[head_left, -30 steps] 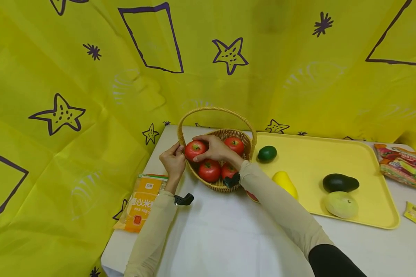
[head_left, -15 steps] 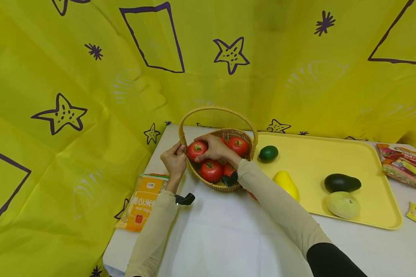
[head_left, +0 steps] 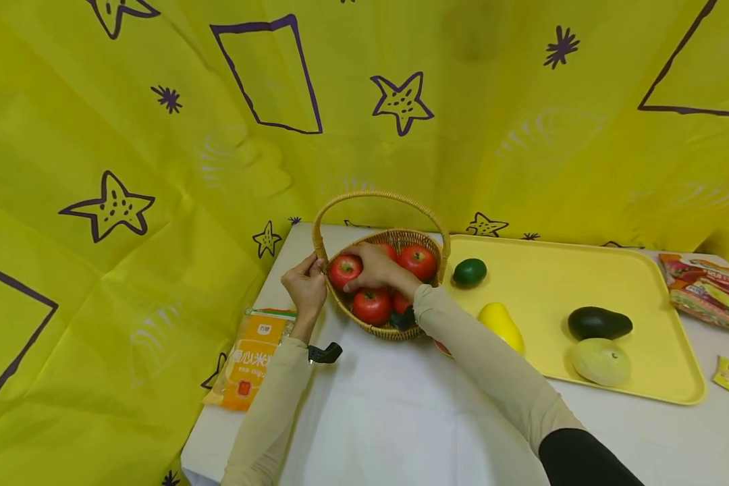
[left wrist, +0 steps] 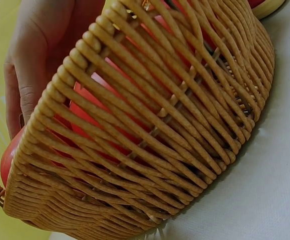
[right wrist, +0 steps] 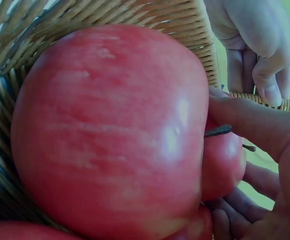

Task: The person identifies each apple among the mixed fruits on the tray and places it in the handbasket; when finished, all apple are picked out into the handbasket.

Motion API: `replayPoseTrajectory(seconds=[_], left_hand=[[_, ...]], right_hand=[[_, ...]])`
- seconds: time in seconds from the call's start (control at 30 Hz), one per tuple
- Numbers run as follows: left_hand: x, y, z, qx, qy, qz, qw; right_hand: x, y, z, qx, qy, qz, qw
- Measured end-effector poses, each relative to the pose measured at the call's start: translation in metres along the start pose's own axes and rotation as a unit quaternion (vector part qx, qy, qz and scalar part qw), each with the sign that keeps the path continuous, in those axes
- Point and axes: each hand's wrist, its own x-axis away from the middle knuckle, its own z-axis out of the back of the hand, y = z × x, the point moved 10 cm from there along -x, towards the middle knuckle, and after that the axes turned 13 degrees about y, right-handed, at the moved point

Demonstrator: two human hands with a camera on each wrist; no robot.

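Observation:
A wicker basket with a tall arched handle holds several red apples. In the head view my left hand pinches the foot of that handle at the left; its thumb and fingers on the handle show in the right wrist view. My right hand reaches into the basket and grips the leftmost apple, thumb on the near side. Another apple sits in front of the hand, and one lies at the back right. Behind the right hand an apple is partly hidden. A large apple fills the right wrist view.
Right of the basket, a yellow tray bears a green lime-like fruit, a yellow pear-shaped fruit, an avocado and a pale round fruit. An orange packet lies left; a colourful bag lies far right.
The back-right apple has shifted slightly right, and part of another apple shows behind the right hand. The right hand keeps its grip on the leftmost apple; the left hand stays on the handle.

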Motion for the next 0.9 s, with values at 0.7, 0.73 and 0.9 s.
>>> replayPoseTrajectory(seconds=[0.7, 0.73, 0.9], left_hand=[[0.002, 0.001, 0.004, 0.006, 0.019, -0.008, 0.9998], [0.002, 0.001, 0.003, 0.008, 0.019, -0.008, 0.9998], [0.003, 0.002, 0.002, 0.021, 0.014, 0.002, 0.9997]], right_hand=[[0.075, -0.014, 0.066, -0.165, -0.012, 0.052, 0.9849], [0.080, -0.013, 0.071, -0.170, -0.010, 0.057, 0.9838], [0.110, -0.005, 0.089, -0.225, -0.017, 0.045, 0.9732]])
